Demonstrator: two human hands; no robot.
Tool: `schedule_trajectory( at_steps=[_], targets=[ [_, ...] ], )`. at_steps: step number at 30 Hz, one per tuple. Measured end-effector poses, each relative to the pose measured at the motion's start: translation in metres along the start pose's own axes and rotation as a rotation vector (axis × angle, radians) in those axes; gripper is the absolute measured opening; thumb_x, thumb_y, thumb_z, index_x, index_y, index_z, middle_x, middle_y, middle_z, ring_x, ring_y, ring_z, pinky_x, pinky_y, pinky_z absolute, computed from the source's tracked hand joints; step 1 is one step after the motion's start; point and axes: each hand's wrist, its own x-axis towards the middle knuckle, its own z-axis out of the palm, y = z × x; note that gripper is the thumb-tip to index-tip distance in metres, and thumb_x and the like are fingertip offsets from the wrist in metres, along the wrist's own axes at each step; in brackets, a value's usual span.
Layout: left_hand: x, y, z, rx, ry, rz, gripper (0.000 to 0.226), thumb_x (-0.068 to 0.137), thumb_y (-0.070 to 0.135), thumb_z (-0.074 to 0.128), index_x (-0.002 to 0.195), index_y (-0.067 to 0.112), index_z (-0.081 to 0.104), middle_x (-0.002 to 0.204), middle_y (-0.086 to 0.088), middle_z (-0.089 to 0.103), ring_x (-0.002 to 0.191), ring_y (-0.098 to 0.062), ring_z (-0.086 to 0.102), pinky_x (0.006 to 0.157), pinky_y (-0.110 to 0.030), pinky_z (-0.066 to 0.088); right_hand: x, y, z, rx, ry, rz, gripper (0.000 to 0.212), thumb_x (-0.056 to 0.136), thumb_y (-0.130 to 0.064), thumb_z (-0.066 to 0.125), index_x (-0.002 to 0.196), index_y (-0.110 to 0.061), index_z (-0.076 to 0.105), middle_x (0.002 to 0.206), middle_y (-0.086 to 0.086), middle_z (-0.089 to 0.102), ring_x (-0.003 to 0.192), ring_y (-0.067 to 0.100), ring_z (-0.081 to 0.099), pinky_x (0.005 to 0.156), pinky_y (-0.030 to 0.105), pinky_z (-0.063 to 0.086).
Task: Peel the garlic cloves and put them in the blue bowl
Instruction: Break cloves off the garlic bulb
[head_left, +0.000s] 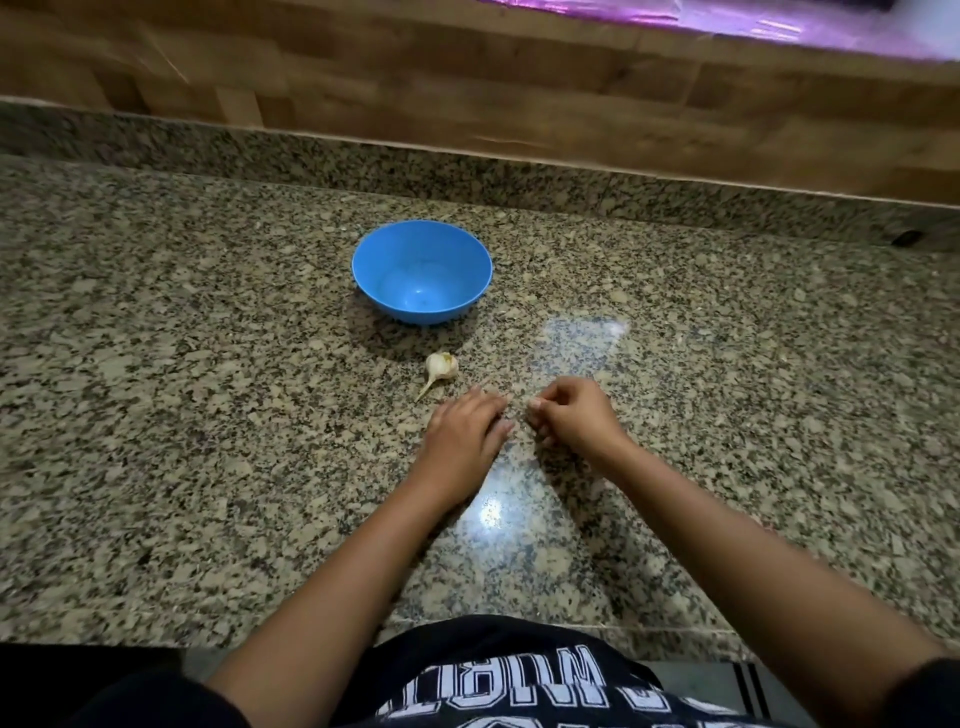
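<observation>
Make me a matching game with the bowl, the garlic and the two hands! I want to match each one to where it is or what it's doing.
1. bowl
2. garlic
3. left hand
4. right hand

A. fingers curled
B. blue, farthest back
C. palm down, fingers stretched out on the counter
D. lying between bowl and hands

Pairs: 1-B, 2-D, 3-C, 4-A

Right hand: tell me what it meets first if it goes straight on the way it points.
Probably the left hand, whose fingertips lie just ahead of the right hand on the counter; beyond them sits the garlic bulb. Height is hard to judge.
</observation>
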Motion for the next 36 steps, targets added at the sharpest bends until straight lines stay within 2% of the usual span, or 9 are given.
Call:
schedule_trajectory(
  at_steps=[3, 6, 8, 14, 20, 24, 29, 32, 36],
  targets=[
    [0.005, 0.01, -0.01, -0.332, 0.046, -0.045, 0.029, 0.098, 0.026, 0.044, 0.122, 0.013, 0.057, 0.119, -0.002, 0.058, 0.112, -0.016, 0.052, 0.093, -0.026, 0.042, -0.013, -0.001, 0.002, 0.463, -0.127, 0.092, 0.014, 0.092, -0.004, 0.052, 0.092, 0.008, 0.059, 0.071, 0.013, 0.062, 0.053, 0.017, 0.057, 0.053, 0.028, 0.056],
    [0.009, 0.02, -0.018, -0.413, -0.02, -0.064, 0.02, 0.099, 0.025, 0.043, 0.108, 0.012, 0.055, 0.1, 0.001, 0.06, 0.085, -0.009, 0.057, 0.064, -0.01, 0.043, -0.022, -0.004, 0.01, 0.604, -0.179, 0.07, 0.015, 0.093, -0.001, 0.049, 0.088, 0.006, 0.061, 0.064, 0.01, 0.06, 0.052, 0.016, 0.055, 0.055, 0.029, 0.055],
    [0.011, 0.022, -0.023, -0.42, -0.045, -0.038, 0.016, 0.1, 0.025, 0.042, 0.101, 0.012, 0.051, 0.091, 0.004, 0.057, 0.075, -0.001, 0.054, 0.057, -0.007, 0.042, -0.022, -0.005, 0.009, 0.625, -0.184, 0.058, 0.016, 0.093, 0.0, 0.048, 0.087, 0.006, 0.062, 0.066, 0.011, 0.06, 0.053, 0.016, 0.055, 0.055, 0.024, 0.053],
    [0.015, 0.017, -0.026, -0.346, -0.076, 0.045, 0.018, 0.101, 0.028, 0.034, 0.09, 0.016, 0.039, 0.077, 0.007, 0.046, 0.068, -0.005, 0.043, 0.055, -0.017, 0.033, -0.025, -0.01, 0.006, 0.564, -0.233, 0.05, 0.012, 0.092, -0.002, 0.05, 0.086, 0.004, 0.059, 0.068, 0.01, 0.06, 0.053, 0.014, 0.055, 0.053, 0.019, 0.051],
    [0.013, 0.021, -0.023, -0.325, 0.014, 0.057, 0.016, 0.102, 0.017, 0.034, 0.086, 0.013, 0.038, 0.072, 0.009, 0.042, 0.062, -0.002, 0.039, 0.052, -0.008, 0.035, -0.024, -0.019, 0.003, 0.307, -0.298, 0.031, 0.015, 0.097, -0.011, 0.045, 0.09, -0.003, 0.055, 0.069, 0.005, 0.059, 0.054, 0.013, 0.052, 0.05, 0.022, 0.044],
    [0.013, 0.024, -0.015, -0.366, 0.072, -0.006, 0.015, 0.101, 0.012, 0.035, 0.087, 0.012, 0.04, 0.07, 0.006, 0.046, 0.063, -0.01, 0.043, 0.049, -0.012, 0.033, -0.025, -0.025, 0.004, 0.125, -0.228, -0.015, 0.018, 0.098, -0.015, 0.044, 0.089, -0.009, 0.058, 0.066, -0.002, 0.054, 0.048, 0.003, 0.046, 0.044, 0.016, 0.037],
    [0.018, 0.033, -0.013, -0.491, 0.038, -0.174, 0.021, 0.102, 0.02, 0.031, 0.084, 0.018, 0.043, 0.076, 0.0, 0.053, 0.064, -0.011, 0.046, 0.054, -0.023, 0.033, -0.027, -0.021, 0.015, -0.106, -0.033, -0.221, 0.016, 0.095, -0.003, 0.044, 0.092, -0.009, 0.059, 0.075, -0.001, 0.053, 0.056, 0.005, 0.043, 0.042, 0.009, 0.034],
    [0.017, 0.034, -0.012, -0.489, 0.04, -0.169, 0.019, 0.102, 0.02, 0.032, 0.091, 0.014, 0.047, 0.081, 0.001, 0.054, 0.074, -0.014, 0.051, 0.056, -0.017, 0.035, -0.022, -0.019, 0.015, -0.014, -0.06, -0.124, 0.018, 0.096, -0.008, 0.044, 0.086, -0.01, 0.059, 0.073, 0.0, 0.054, 0.058, 0.008, 0.044, 0.048, 0.015, 0.035],
    [0.021, 0.03, -0.014, -0.444, 0.005, -0.138, 0.022, 0.102, 0.022, 0.034, 0.095, 0.007, 0.049, 0.088, -0.009, 0.059, 0.081, -0.022, 0.056, 0.066, -0.032, 0.045, -0.017, -0.023, 0.002, 0.228, -0.228, 0.048, 0.028, 0.098, -0.012, 0.043, 0.071, -0.011, 0.05, 0.06, 0.0, 0.044, 0.049, 0.008, 0.034, 0.046, 0.022, 0.025]
  ],
)
